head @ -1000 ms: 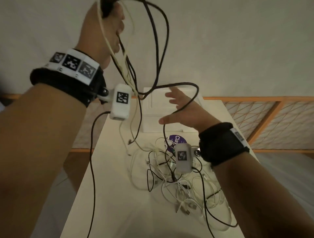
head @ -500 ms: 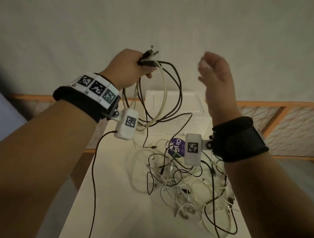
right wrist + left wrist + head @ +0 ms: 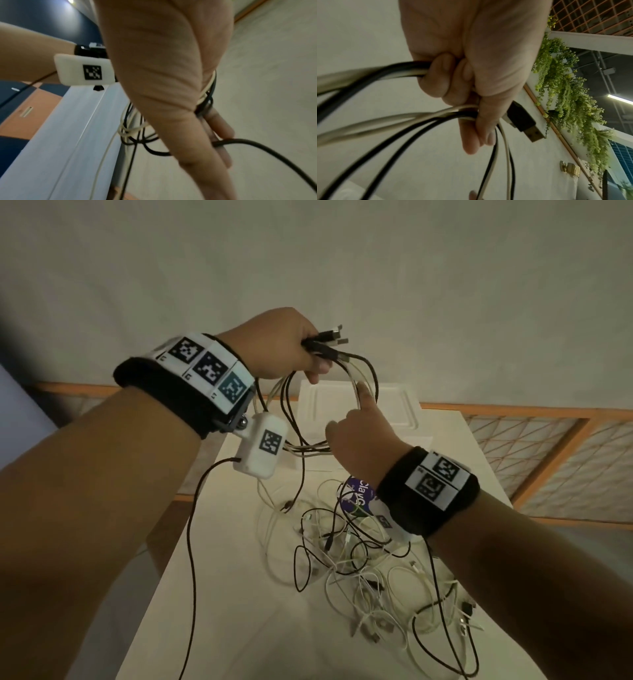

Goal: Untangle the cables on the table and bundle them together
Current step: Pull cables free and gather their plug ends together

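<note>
My left hand is raised above the table and grips a bundle of black and white cables. Their USB plugs stick out past the fingers, and one black plug shows in the left wrist view. Loops hang below the fist. My right hand is just under it with the index finger pointing up into the loops. In the right wrist view its fingers lie straight, with loops draped across the hand and one black cable crossing the fingers. A tangled pile of cables lies on the white table.
A white lidded box stands at the table's far end. A purple round label lies among the cables. An orange-framed lattice railing runs behind the table. A black cord hangs from my left wrist camera.
My left hand has come down from high overhead with the cables. My right hand rose, then dropped and turned, and its index finger now reaches into the hanging loops.
</note>
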A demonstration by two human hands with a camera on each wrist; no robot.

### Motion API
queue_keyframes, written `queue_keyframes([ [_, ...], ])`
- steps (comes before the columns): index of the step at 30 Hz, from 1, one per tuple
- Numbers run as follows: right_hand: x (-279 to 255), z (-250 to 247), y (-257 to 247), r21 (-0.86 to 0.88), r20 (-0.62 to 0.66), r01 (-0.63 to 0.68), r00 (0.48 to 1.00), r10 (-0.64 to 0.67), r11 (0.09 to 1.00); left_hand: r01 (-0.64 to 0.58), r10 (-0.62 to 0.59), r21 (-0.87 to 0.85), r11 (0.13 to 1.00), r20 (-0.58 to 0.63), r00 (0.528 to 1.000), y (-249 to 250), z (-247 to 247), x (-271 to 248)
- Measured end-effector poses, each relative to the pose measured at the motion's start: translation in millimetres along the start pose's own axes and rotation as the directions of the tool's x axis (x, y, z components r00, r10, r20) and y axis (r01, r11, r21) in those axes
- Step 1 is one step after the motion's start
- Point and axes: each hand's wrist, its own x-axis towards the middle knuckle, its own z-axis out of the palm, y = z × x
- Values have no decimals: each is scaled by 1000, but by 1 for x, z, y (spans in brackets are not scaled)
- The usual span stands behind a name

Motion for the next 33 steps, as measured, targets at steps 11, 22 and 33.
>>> queue_keyframes([
  [11,-25,14,89,666,-331,-87,855,398,741,-125,-374,-641,757,-583,721,-68,-52,-22],
  [22,-17,41,87,860,-103,-139,895,433,492,76,-153,-149,986,-614,774,-73,-44,-20],
  [33,-17,6,58,866,27,-104,986,163,489,-201,-287,-695,690,-518,805,26,-30,-12],
])
